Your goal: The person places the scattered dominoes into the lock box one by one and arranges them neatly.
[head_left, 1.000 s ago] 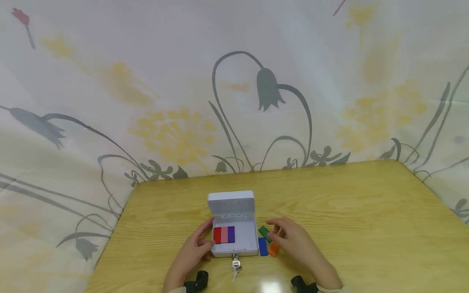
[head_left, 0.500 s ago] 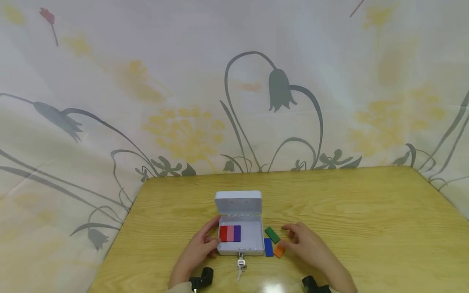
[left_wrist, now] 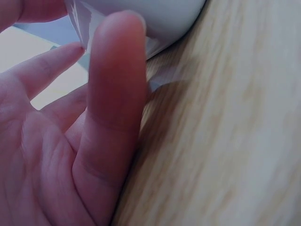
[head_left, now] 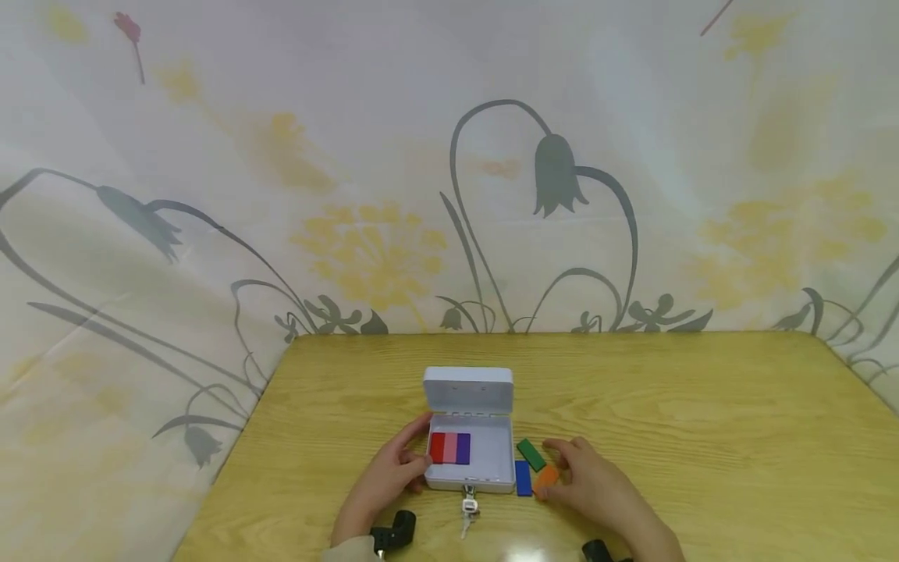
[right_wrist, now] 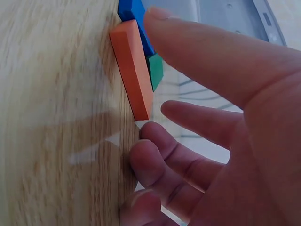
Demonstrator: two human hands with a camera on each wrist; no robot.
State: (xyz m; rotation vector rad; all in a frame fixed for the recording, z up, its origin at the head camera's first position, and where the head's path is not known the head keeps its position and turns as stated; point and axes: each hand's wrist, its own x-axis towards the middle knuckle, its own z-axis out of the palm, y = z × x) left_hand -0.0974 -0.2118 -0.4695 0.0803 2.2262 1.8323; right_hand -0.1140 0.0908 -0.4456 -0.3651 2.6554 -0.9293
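Observation:
A small white box [head_left: 492,451] stands on the table with its lid raised. Inside, against the left, red [head_left: 437,448], pink [head_left: 450,448] and purple [head_left: 463,448] blocks lie side by side. My left hand [head_left: 385,478] touches the box's left side, thumb at the front corner and fingers along the wall; the left wrist view shows a finger close to the white box wall [left_wrist: 169,19]. My right hand [head_left: 597,482], fingers apart, hovers at the orange block [head_left: 545,478]; its thumb is over the orange [right_wrist: 129,66] and blue [right_wrist: 134,12] blocks, apparently gripping neither.
A blue block [head_left: 523,478] and a green block [head_left: 531,455] lie just right of the box, by the orange one. Keys [head_left: 469,507] hang from the lock at the box's front. A floral-patterned curtain [head_left: 393,156] rises behind the wooden table [head_left: 667,406].
My right hand has drawn away from the green block and come down beside the orange one. My left hand stays at the box. The whole head view has shifted, moving the scene rightward.

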